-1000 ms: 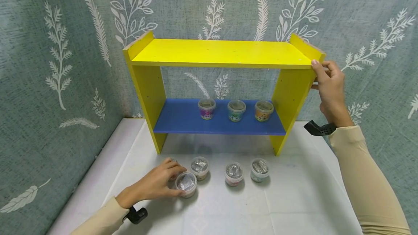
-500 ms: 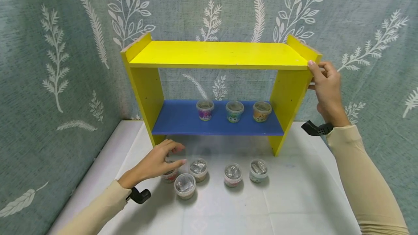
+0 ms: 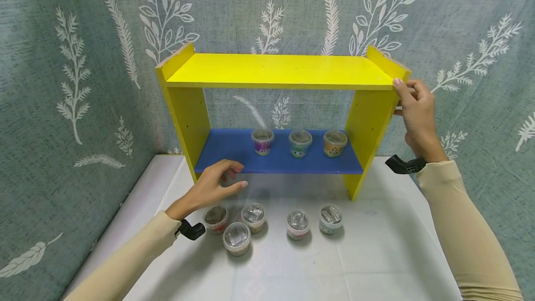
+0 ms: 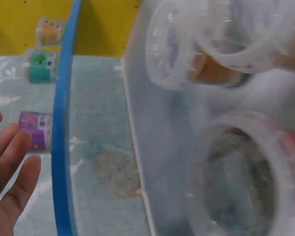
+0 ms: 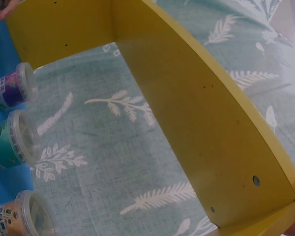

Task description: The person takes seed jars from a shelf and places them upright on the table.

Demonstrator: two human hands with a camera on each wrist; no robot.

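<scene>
Over the table, in front of the left part of the blue board (image 3: 225, 147), hovers my left hand (image 3: 213, 187), its fingers spread and holding nothing. My right hand (image 3: 420, 113) grips the upper right corner of a yellow shelf unit (image 3: 284, 69), thumb in front and fingers round the side panel. Three small lidded plastic tubs stand on the blue board: a purple tub (image 3: 262, 144), a green tub (image 3: 300, 146) and an orange tub (image 3: 334, 146). Below my left wrist stand a red-labelled tub (image 3: 216, 219), a clear-lidded tub (image 3: 237, 238) and another tub (image 3: 253, 217).
On the white table (image 3: 376, 254), further right, stand a pink-labelled tub (image 3: 298, 224) and a pale green tub (image 3: 330, 219). Patterned green cloth (image 3: 100, 106) hangs behind and to the left. The shelf's left panel (image 3: 184, 120) rises beside my left hand.
My left hand has left the tubs on the table and moved up and forward to the blue board's front edge. The right hand keeps its hold; the tubs stay put.
</scene>
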